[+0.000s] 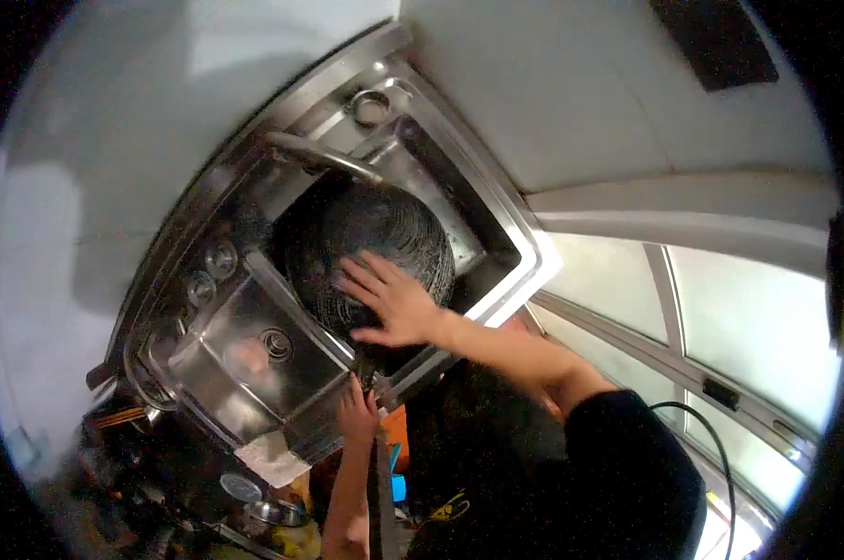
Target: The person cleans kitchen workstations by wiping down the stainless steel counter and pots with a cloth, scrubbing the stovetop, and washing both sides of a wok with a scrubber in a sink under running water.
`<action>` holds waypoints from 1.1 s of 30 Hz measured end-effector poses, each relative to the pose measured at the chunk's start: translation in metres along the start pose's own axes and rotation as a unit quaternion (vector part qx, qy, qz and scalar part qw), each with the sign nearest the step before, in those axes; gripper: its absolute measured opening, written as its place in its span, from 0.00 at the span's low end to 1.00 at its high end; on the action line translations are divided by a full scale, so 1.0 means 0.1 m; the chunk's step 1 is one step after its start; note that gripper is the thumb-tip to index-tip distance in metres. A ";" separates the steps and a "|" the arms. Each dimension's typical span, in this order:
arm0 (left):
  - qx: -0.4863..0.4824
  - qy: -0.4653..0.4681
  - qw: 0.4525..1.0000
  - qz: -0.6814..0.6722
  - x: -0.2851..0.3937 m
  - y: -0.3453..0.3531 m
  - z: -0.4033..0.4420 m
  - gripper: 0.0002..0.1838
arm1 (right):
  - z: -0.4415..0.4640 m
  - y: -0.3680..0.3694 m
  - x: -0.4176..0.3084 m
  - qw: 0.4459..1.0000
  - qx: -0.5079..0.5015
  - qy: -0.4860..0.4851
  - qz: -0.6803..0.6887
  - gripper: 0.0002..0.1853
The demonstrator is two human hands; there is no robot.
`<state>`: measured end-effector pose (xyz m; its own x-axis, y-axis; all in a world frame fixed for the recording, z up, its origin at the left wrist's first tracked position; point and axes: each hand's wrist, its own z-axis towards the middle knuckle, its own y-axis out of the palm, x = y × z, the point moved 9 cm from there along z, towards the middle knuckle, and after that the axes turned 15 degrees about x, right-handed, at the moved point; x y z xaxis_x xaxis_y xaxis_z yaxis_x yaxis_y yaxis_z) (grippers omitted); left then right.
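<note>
A large dark wok (pixel 371 233) with circular streaks on its wet-looking surface rests over the double steel sink (pixel 534 266), across the divider. My left hand (pixel 357 411) is closed round the wok's handle (pixel 362 366) at the near edge of the sink. On the wok's surface lies my right hand (pixel 394 303), palm down with the fingers spread; nothing shows in it, though its underside is hidden. Whether the wok's inside or underside faces up I cannot tell. Above its far side reaches the metal faucet (pixel 324 157).
The left basin has a drain (pixel 274 345). A round metal fitting (pixel 370 108) sits at the back corner. A pale cloth (pixel 273 457) hangs on the front edge. Walls enclose the sink, and a framed window (pixel 749 317) stands to the right. Glass-like round items (pixel 220 259) line the left ledge.
</note>
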<state>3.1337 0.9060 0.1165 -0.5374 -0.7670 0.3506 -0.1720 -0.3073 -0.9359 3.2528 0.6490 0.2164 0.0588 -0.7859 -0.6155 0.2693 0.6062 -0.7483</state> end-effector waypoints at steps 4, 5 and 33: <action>-0.097 -0.041 0.994 0.011 0.01 0.04 -0.04 0.33 | 0.47 0.21 1.21 0.981 -0.028 0.173 0.077 0.47; -0.141 -0.056 0.988 0.024 -0.03 0.03 0.01 0.33 | 0.38 0.15 1.50 0.958 -0.036 0.268 0.100 0.47; -0.034 0.009 0.999 0.031 -0.06 0.00 0.06 0.34 | -0.35 -0.06 1.19 0.986 0.038 0.157 -0.041 0.41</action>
<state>3.1414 0.9070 0.1147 -0.5633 -0.7733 0.2911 -0.1936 -0.2190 -0.9563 3.2250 0.5560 0.1391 -0.2632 -0.7481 -0.6092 0.3334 0.5220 -0.7851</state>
